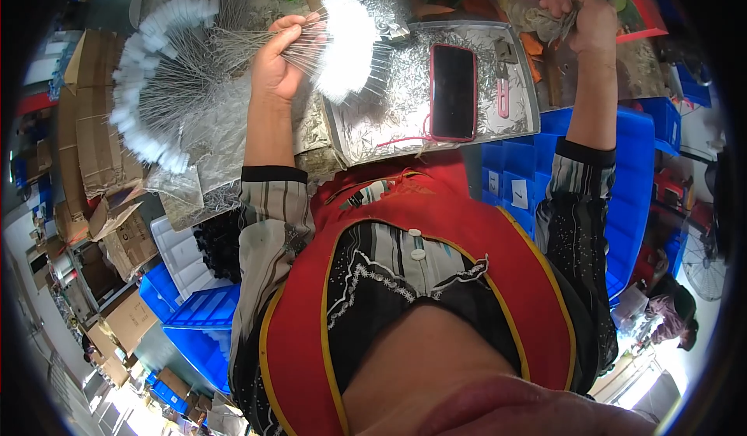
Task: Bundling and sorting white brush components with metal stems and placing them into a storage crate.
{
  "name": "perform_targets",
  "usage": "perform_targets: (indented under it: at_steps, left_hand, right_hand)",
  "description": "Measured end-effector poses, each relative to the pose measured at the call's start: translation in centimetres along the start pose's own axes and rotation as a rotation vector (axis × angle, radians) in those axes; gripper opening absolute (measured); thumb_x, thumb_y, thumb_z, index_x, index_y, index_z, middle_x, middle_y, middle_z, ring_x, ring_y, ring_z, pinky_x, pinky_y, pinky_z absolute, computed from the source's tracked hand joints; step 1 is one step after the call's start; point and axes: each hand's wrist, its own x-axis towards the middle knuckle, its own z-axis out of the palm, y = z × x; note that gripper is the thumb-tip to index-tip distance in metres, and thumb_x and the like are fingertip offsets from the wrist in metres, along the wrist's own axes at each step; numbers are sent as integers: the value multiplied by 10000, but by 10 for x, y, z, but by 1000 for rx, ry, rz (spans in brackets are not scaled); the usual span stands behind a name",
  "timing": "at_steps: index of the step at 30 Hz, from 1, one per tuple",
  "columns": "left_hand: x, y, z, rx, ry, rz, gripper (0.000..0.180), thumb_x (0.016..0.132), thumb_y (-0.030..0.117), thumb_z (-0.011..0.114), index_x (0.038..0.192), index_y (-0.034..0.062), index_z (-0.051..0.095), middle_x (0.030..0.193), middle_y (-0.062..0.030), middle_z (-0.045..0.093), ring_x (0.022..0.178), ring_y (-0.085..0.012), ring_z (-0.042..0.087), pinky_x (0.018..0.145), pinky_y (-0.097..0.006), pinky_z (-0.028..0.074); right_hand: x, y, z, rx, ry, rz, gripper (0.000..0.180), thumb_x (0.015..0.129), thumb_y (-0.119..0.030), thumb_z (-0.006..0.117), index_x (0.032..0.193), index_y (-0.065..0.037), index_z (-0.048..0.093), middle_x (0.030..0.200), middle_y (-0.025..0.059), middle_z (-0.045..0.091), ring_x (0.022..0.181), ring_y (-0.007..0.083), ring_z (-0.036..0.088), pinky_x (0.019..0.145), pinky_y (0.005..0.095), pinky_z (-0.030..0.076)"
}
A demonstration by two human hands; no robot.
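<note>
My left hand (285,56) is closed around a bundle of thin wire brushes (346,47), their white bristle heads fanned out to the right, over the left edge of a shallow tray (405,149). Beside that hand, many more such brushes (167,86) lie spread in a fan on the worktable. My right hand (587,15) is at the far right with its fingers curled, next to a crumpled greyish cloth or bag (537,19). What those fingers hold cannot be made out.
Metal clippings (401,86) cover the tray, along with a phone in a red case (453,92) and a pink-handled cutter (503,93). A small metal machine (389,19) stands behind it. Blue bins (622,187) stand at the right; cardboard boxes (101,117) are stacked left.
</note>
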Motion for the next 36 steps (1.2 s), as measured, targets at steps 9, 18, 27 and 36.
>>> perform_targets:
  at_steps: [9, 18, 27, 36]
  left_hand:
    - [3, 12, -4, 85, 1, -40, 112, 771, -34, 466, 872, -14, 510, 982, -201, 548, 901, -262, 555, 782, -361, 496]
    - [3, 12, -4, 88, 24, -37, 116, 769, -22, 480, 881, -15, 509, 967, -194, 551, 862, -271, 569, 750, -360, 507]
    - [4, 12, -6, -56, -51, -18, 140, 763, -38, 461, 889, -7, 513, 1015, -200, 539, 944, -300, 542, 823, -418, 465]
    - [0, -3, -4, -118, 21, 121, 199, 761, -51, 443, 946, -10, 504, 1056, -210, 524, 990, -327, 512, 859, -432, 429]
  right_hand:
    - [-36, -22, 106, -562, 112, -153, 258, 731, -107, 488, 489, -53, 417, 444, 62, 407, 403, 197, 456, 460, 309, 401]
    - [-30, -15, 81, -325, 26, -139, 112, 716, -23, 534, 624, 28, 496, 528, 87, 445, 480, 191, 459, 534, 309, 414]
    - [-33, 3, 72, -385, 118, -131, 167, 734, -52, 522, 588, -3, 459, 531, 78, 434, 523, 203, 470, 555, 306, 401]
    - [-39, -26, 113, -522, 296, -94, 247, 694, -143, 527, 494, -56, 412, 441, 69, 412, 414, 205, 465, 452, 316, 394]
